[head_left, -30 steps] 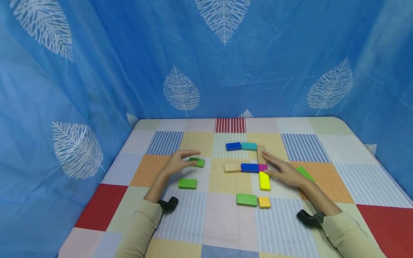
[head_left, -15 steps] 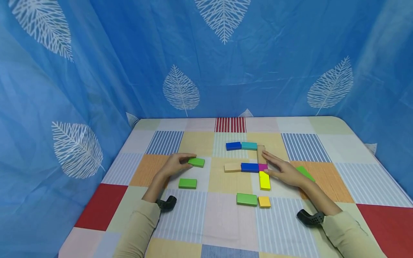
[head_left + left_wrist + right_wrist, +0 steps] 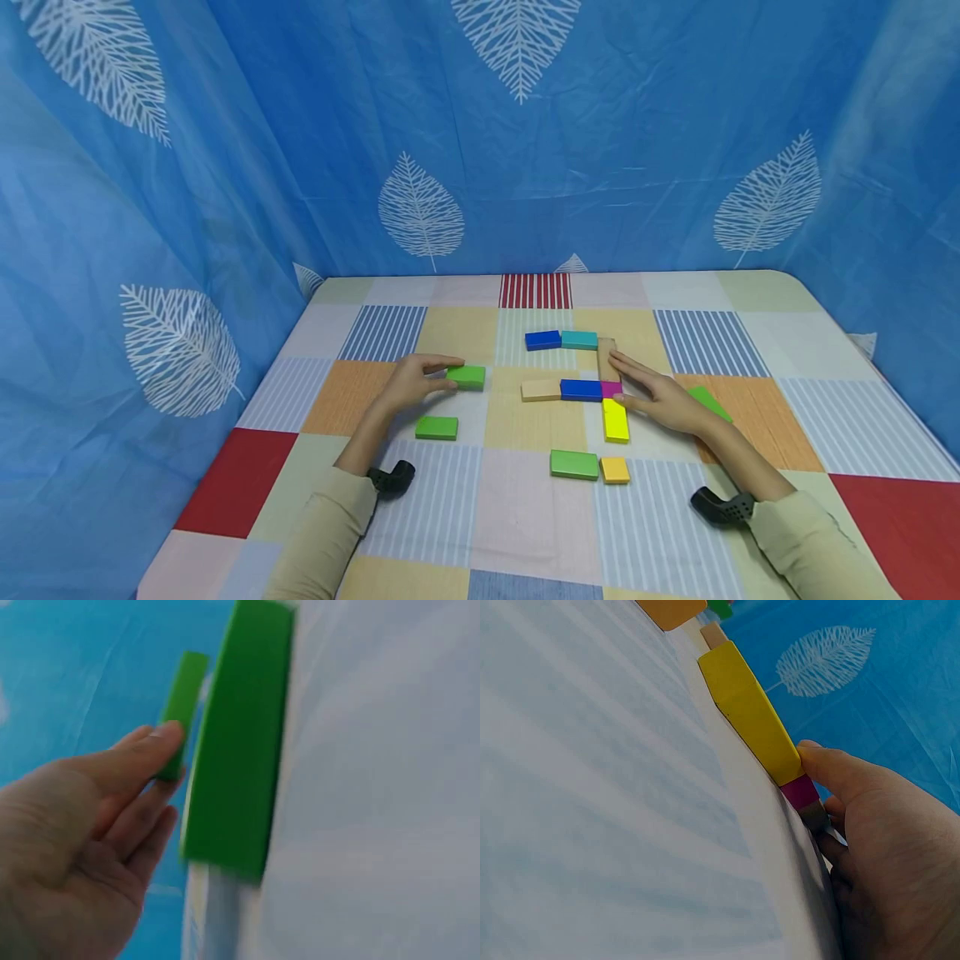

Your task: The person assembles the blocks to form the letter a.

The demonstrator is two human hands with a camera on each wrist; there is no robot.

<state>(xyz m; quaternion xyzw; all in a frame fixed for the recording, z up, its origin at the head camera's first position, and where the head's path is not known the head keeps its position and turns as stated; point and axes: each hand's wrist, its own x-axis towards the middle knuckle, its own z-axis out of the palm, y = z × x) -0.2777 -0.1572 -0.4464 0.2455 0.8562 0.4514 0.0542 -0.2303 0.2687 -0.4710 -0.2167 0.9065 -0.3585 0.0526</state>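
My left hand (image 3: 408, 385) pinches a green block (image 3: 468, 378) between thumb and fingers; the left wrist view shows this block (image 3: 184, 690) close over the table. Nearer that camera lies another green block (image 3: 240, 742). On the right, my right hand (image 3: 663, 402) rests against a row of blocks, fingers stretched out. Its fingertips touch the upright-running plain wooden block (image 3: 607, 358), and the thumb lies where the magenta block (image 3: 611, 389) meets the yellow block (image 3: 616, 422). A blue block (image 3: 581, 390) and a second plain wooden block (image 3: 541, 391) branch left from the magenta one.
Farther back, a dark blue block (image 3: 543, 340) and a teal block (image 3: 580, 340) lie end to end. Nearer me sit a green block (image 3: 573, 465) and a small orange block (image 3: 615, 471). Another green block (image 3: 709, 404) is partly hidden by the right forearm. Blue curtains (image 3: 600, 200) surround the table.
My left hand has closed its fingers on the far green block, which has shifted slightly right with it. The right hand stays in the same place.
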